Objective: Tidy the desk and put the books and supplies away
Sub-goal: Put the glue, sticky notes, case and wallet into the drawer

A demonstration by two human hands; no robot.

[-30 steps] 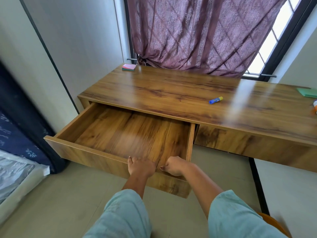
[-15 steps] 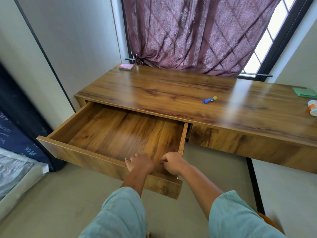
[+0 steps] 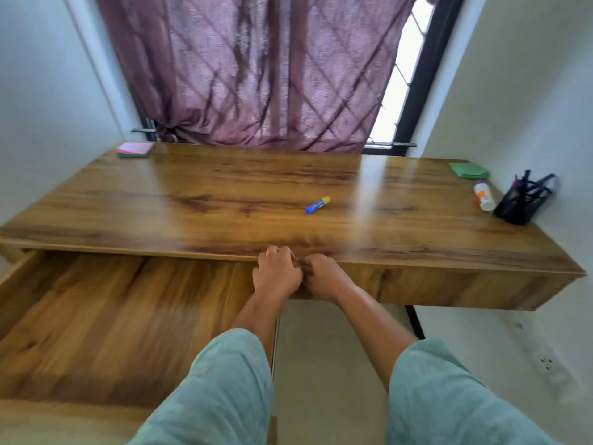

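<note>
While both hands are being held side by side against the front edge of the desk point(image 3: 224, 194), near its middle, the fingers of the left hand point(image 3: 277, 273) and the right hand point(image 3: 323, 277) are being curled tightly. Whether anything is being clamped beneath them cannot be told, since the fingertips are blurred against the wood. Loose, pale teal sleeves point(image 3: 221, 390) are being worn to the elbow.

Glossy, streaked wood-grain laminate is being displayed across the desk. The same finish is being shown by the wide, shallow drawer point(image 3: 112, 319) pulled out under the desk's left half and by the flat drawer front point(image 3: 449, 289) sitting flush under its right half.

At the desk's centre, a small cylindrical glue stick point(image 3: 317, 205), blue with a yellow cap, is being left on its side. At the desk's back left corner, a square pink pad point(image 3: 134, 149) is being stacked on a green one. Toward the desk's right end, a flat green pad point(image 3: 469, 170), a white bottle point(image 3: 484, 196) lying down with an orange label, and a black mesh pen holder point(image 3: 519, 205) are being grouped near one another. Behind the desk, a thin mauve curtain point(image 3: 256, 72) is being gathered in folds.
</note>
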